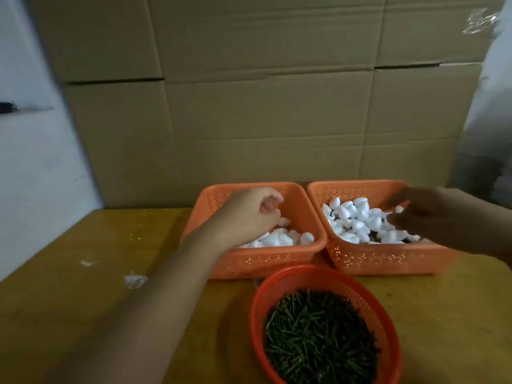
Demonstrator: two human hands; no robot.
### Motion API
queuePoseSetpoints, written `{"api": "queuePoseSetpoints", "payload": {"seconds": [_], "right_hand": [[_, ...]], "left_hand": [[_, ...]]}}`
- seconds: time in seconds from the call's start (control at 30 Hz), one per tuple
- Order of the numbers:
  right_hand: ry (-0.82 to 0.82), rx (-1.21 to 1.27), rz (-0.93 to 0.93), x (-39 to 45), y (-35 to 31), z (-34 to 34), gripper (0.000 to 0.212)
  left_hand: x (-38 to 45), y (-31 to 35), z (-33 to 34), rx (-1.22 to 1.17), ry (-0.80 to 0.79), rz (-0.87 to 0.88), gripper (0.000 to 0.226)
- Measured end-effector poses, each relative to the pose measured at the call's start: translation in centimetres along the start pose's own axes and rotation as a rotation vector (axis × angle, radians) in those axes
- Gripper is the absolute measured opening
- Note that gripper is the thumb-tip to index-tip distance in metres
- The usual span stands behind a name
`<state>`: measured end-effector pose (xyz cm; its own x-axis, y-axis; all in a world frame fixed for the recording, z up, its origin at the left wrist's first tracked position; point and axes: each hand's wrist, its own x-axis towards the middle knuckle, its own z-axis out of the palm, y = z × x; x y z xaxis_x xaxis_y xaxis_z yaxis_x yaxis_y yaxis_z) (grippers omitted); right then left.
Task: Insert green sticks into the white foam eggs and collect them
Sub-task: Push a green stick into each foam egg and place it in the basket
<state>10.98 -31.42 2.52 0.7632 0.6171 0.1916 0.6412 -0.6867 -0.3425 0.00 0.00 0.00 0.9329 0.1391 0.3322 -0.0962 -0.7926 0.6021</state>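
Note:
Two orange perforated baskets sit side by side at the table's back. White foam eggs (282, 238) lie in the left basket (257, 261), and more foam eggs (357, 220) fill the right basket (368, 259). My left hand (249, 214) reaches into the left basket, fingers curled with something white among them. My right hand (421, 214) hovers over the right basket's eggs, a small white egg (399, 209) at its fingertips. A round red basket (279, 289) in front holds a heap of green sticks (318, 339).
The yellow-brown table (83, 300) carries white foam scraps (134, 281) at the left. A wall of cardboard boxes (249, 106) stands right behind the baskets. A white wall lies to the left.

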Motion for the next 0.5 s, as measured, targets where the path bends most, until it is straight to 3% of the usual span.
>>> {"api": "queuePoseSetpoints", "payload": {"seconds": [0.1, 0.17, 0.23, 0.37, 0.5], "right_hand": [[-0.081, -0.086, 0.052, -0.3, 0.5, 0.0, 0.020], [-0.120, -0.093, 0.045, -0.5, 0.2, 0.1, 0.017], [-0.191, -0.093, 0.019, -0.7, -1.1, 0.3, 0.011], [-0.366, -0.066, -0.104, -1.4, -4.9, 2.3, 0.045], [-0.488, -0.072, -0.233, -2.0, -8.1, 5.5, 0.043]], "left_hand": [[1.4, -0.2, 0.4, 0.147, -0.344, -0.099, 0.031], [2.0, -0.7, 0.5, 0.204, -0.457, -0.120, 0.028], [2.4, -1.2, 0.7, 0.242, -0.519, -0.119, 0.028], [2.8, -1.6, 0.8, 0.322, -0.593, -0.142, 0.031], [2.9, -1.6, 1.0, 0.339, -0.608, -0.161, 0.035]]}}
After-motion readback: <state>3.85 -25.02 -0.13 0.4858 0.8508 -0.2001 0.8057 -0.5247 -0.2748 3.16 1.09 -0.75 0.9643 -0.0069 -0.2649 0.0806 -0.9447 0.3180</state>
